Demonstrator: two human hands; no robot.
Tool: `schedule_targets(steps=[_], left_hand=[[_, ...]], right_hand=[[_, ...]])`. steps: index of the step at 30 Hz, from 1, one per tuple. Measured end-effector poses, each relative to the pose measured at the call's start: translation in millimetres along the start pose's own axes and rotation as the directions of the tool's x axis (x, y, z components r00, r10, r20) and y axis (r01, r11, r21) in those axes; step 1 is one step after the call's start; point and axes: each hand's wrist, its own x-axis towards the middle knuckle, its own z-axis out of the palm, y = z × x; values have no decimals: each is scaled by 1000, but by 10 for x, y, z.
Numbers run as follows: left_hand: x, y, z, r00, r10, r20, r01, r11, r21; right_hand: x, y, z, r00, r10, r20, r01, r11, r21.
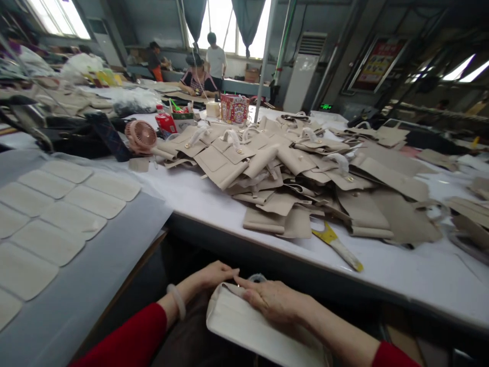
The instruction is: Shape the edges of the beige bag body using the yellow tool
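The right hand (277, 302) is holding a bag (260, 331) by the desk (187, 193), maybe pressing its edge, needing steadiness. The left hand's (214, 275) grip isn't showing.

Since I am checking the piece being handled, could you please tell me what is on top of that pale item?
The right hand lies over the pale item's upper edge; the left hand is near its corner. The surface under the right hand is covered.
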Motion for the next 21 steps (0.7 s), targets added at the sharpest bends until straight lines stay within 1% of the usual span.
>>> schedule_targets(steps=[2,3,4,6,8,9,12,14,16,17,19,21], left_hand=[[-111,228,-112,998,31,61,-34,998,54],[-172,344,-151,991,45,123,-55,995,82],[-230,454,-178,982,52,182,-74,991,114],[-316,633,-199,964,51,261,-103,976,190],[-357,741,-191,957,45,285,-124,956,267],[-365,770,-183,956,44,290,-135,944,301],[-375,804,-158,951,54,304,-173,909,378],[-391,813,-140,948,69,312,-202,885,420],[-414,825,-119,947,86,310,-229,857,463],[-425,832,-105,948,93,304,-239,841,486],[-440,845,-72,951,113,289,-258,807,531],[-456,855,-21,952,149,268,-281,776,565]], right_hand=[[-146,79,-5,998,60,16,-60,998,10],[-227,124,-4,996,84,25,-85,996,22],[-311,174,-1,994,107,34,-108,993,37],[-486,285,12,988,148,45,-151,986,70],[-661,403,32,984,173,29,-175,978,117],[-743,457,43,985,174,-2,-171,973,155],[-909,564,72,984,147,-101,-115,956,270],[-920,569,91,986,130,-106,-95,953,287],[-851,525,116,986,135,-95,-103,954,282],[-798,494,131,983,145,-110,-108,951,290],[-690,443,162,971,174,-167,-112,937,330],[-629,444,196,942,219,-255,-103,910,401]])
